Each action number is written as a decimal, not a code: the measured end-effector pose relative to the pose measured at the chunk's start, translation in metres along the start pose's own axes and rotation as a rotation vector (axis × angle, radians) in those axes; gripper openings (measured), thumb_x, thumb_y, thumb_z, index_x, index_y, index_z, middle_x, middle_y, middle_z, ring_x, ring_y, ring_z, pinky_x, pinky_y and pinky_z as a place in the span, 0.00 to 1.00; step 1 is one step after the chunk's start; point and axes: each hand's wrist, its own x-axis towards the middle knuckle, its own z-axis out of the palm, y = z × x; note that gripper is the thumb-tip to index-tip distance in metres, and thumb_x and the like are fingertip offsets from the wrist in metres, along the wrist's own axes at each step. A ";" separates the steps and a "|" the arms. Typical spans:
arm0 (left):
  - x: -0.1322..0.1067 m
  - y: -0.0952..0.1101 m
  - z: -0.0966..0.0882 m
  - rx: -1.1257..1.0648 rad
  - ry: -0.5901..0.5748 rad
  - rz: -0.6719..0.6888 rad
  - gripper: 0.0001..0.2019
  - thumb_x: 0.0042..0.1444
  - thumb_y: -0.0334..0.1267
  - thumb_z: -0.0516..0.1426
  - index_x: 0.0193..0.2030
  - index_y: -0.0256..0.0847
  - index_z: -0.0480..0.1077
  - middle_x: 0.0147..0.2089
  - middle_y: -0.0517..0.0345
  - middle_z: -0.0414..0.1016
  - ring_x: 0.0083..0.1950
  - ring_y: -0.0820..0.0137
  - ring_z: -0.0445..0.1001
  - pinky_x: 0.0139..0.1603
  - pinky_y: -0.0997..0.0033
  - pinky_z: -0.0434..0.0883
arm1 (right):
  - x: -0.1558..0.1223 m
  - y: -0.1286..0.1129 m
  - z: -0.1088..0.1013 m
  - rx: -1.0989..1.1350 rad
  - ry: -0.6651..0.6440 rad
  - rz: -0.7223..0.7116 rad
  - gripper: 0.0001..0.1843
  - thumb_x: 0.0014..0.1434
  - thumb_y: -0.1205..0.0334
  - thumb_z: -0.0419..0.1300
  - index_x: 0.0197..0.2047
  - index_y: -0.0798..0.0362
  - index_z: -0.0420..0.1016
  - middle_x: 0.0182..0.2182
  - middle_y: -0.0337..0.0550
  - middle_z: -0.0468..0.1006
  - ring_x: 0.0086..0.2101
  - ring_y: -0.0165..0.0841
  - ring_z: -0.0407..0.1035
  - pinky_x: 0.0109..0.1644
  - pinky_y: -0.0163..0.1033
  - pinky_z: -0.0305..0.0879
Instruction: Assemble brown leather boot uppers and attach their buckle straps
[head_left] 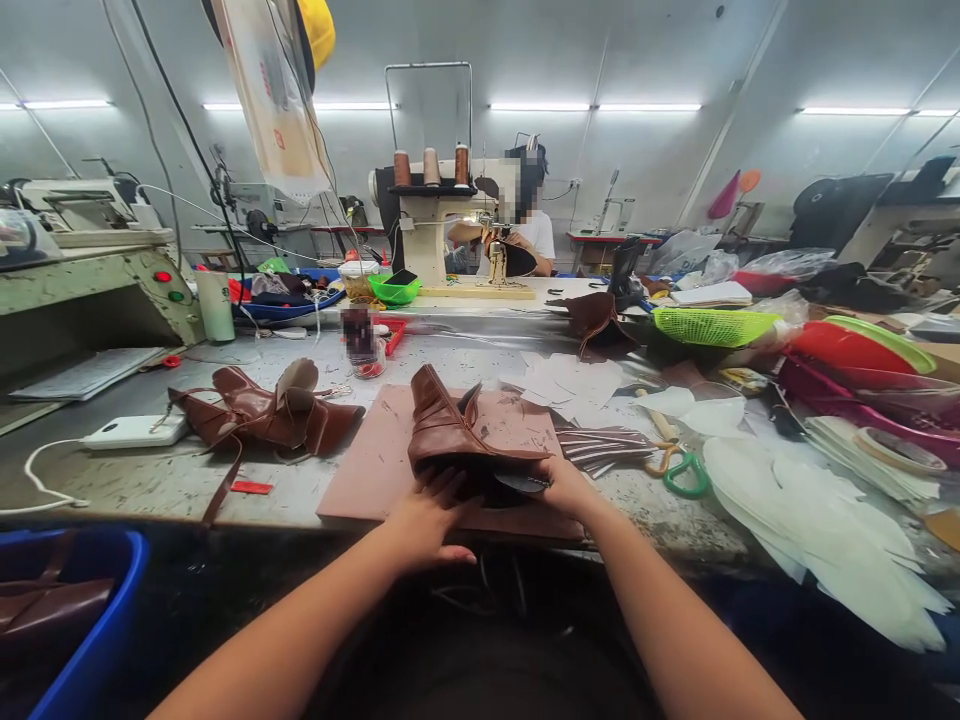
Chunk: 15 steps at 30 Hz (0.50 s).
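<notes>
A brown leather boot upper [446,425] with dark lining lies tipped over on a reddish-brown board [375,470] at the front of the table. My left hand [431,520] rests against its near lower edge, fingers spread and thumb stretched out. At the other end, my right hand [566,490] has its fingers closed around the upper's edge; some fingertips are hidden. Striped strips [604,448] and scissors with a green handle [686,475] lie just right of the board. More brown leather uppers [259,410] are piled to the left.
White pieces [810,520] spread over the right table edge. A green basket [712,325] and red tray [855,345] stand behind them. A blue tub [135,580] is at lower left, near a white power strip [135,432]. Across the table, a person [536,235] sits behind a sewing machine [435,225].
</notes>
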 end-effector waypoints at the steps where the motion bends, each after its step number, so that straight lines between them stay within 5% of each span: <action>1: 0.002 0.003 0.000 0.002 -0.005 0.016 0.38 0.50 0.65 0.48 0.63 0.46 0.55 0.67 0.44 0.50 0.66 0.51 0.50 0.63 0.47 0.44 | 0.001 0.000 0.001 -0.016 0.009 0.007 0.11 0.45 0.74 0.60 0.33 0.56 0.78 0.31 0.43 0.79 0.37 0.37 0.72 0.39 0.34 0.65; 5: 0.008 0.013 0.008 -0.001 0.108 0.057 0.43 0.50 0.67 0.47 0.61 0.32 0.57 0.63 0.37 0.57 0.63 0.52 0.57 0.63 0.51 0.48 | -0.002 -0.002 0.002 -0.108 0.047 -0.001 0.10 0.41 0.77 0.58 0.27 0.57 0.76 0.34 0.46 0.76 0.37 0.38 0.69 0.38 0.35 0.63; 8: 0.006 0.017 0.015 -0.002 0.276 0.032 0.40 0.50 0.64 0.50 0.60 0.33 0.59 0.58 0.39 0.66 0.58 0.55 0.65 0.59 0.54 0.57 | -0.009 -0.009 0.006 -0.158 0.071 -0.036 0.08 0.40 0.75 0.61 0.27 0.57 0.74 0.38 0.49 0.73 0.39 0.39 0.67 0.39 0.36 0.62; 12: 0.009 0.022 0.009 0.036 0.424 0.043 0.15 0.60 0.42 0.49 0.49 0.38 0.67 0.52 0.46 0.72 0.52 0.60 0.69 0.53 0.57 0.62 | -0.015 -0.021 0.022 -0.193 0.117 -0.085 0.06 0.45 0.71 0.60 0.30 0.57 0.72 0.37 0.50 0.72 0.38 0.40 0.66 0.41 0.39 0.61; 15: 0.021 0.019 -0.008 0.172 0.603 0.207 0.13 0.60 0.30 0.47 0.47 0.40 0.69 0.46 0.51 0.75 0.48 0.65 0.70 0.52 0.60 0.61 | -0.015 -0.029 0.036 -0.197 0.127 -0.131 0.10 0.48 0.68 0.60 0.37 0.57 0.71 0.39 0.50 0.72 0.40 0.40 0.66 0.44 0.40 0.62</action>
